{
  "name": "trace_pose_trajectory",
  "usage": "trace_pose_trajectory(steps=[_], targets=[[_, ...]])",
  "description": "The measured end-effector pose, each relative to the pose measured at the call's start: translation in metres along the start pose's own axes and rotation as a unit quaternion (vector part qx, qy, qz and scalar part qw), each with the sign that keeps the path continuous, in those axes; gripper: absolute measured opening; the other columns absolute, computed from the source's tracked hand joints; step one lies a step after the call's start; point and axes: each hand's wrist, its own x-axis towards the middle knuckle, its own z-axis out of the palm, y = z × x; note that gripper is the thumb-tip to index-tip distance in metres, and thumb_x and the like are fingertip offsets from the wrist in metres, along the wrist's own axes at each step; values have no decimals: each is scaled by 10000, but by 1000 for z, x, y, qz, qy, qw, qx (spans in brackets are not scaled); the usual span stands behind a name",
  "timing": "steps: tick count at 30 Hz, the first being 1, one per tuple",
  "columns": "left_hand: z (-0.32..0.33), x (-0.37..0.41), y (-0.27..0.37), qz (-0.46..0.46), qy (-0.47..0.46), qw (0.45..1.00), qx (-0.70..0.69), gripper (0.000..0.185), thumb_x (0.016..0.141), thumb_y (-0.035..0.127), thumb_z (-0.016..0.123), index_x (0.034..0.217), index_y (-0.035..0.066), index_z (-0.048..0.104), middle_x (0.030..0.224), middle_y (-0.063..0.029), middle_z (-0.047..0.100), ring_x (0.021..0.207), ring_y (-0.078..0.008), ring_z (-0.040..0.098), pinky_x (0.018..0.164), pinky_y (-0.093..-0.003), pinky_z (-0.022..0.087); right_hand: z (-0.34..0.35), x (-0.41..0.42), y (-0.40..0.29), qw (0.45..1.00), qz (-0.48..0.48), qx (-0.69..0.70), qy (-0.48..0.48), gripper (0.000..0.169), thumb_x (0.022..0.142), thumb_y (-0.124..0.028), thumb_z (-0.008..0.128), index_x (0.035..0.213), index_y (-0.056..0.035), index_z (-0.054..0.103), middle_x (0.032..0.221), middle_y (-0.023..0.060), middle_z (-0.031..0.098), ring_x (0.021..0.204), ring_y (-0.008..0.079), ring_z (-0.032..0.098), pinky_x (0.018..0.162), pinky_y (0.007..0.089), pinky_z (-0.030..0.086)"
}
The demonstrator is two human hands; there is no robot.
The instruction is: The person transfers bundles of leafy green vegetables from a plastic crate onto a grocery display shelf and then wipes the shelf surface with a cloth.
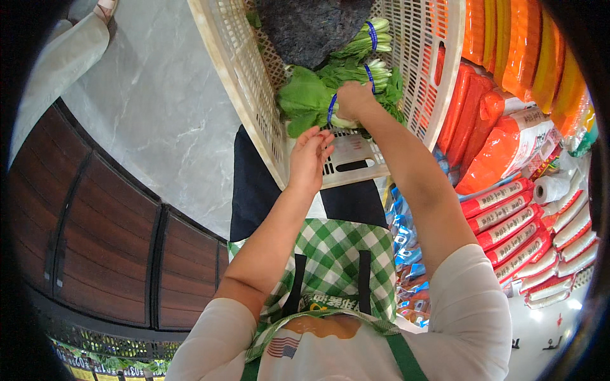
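A white slatted plastic crate (255, 71) stands before me, holding bundles of leafy greens tied with blue bands. My right hand (355, 100) reaches into it, its fingers at the stems of the nearest bundle of greens (305, 97), beside the blue band; the fingertips are partly hidden, so I cannot tell how firmly they hold it. My left hand (312, 155) is raised over the crate's near end, palm turned up, fingers loosely curled and apart, with nothing in it. A dark, rough-looking sheet (314, 28) covers the greens at the crate's far part. Another banded bundle (379, 74) lies to the right.
Stacked red and white packages (505, 228) and orange bags (510, 143) line the right side. Brown panels with black frames (109, 238) stand at the left, above shelves of produce with price signs. Another person's leg (62, 71) shows at the upper left on the grey floor.
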Motion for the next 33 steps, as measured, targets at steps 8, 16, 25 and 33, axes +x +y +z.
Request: trace_pose_trajectory(steps=[8, 16, 25, 33], targets=[[5, -1, 5, -27, -51, 998, -28, 587, 836, 283, 676, 1292, 49, 390, 1236, -77, 492, 1150, -198, 459, 979, -339, 361, -50, -131, 8, 968, -78, 170, 165, 446, 702, -348, 684, 945, 15, 594, 944, 208, 589, 910, 359, 571, 804, 429, 449], [18, -12, 29, 160, -65, 984, -45, 636, 789, 190, 704, 1310, 34, 376, 1265, -79, 479, 1163, -213, 452, 1009, -344, 346, -67, -101, 52, 952, -75, 224, 195, 485, 719, -391, 699, 920, 39, 593, 971, 224, 579, 919, 356, 574, 832, 410, 454], [48, -24, 18, 132, -19, 989, -62, 595, 811, 223, 677, 1304, 45, 394, 1259, -63, 476, 1144, -197, 456, 986, -327, 343, -41, 79, 125, 960, 1, -188, 209, 1026, 666, -176, 795, 1455, -141, 140, 1459, 122, 274, 1363, 250, 238, 1109, 456, 201], [42, -48, 41, 122, -35, 991, -36, 519, 825, 220, 633, 1250, 0, 432, 1198, -81, 515, 1075, -196, 496, 938, -321, 377, -81, 50, 104, 958, -14, -260, 120, 1120, 688, -437, 765, 1465, -115, 26, 1132, 156, 572, 1033, 298, 552, 898, 405, 428]])
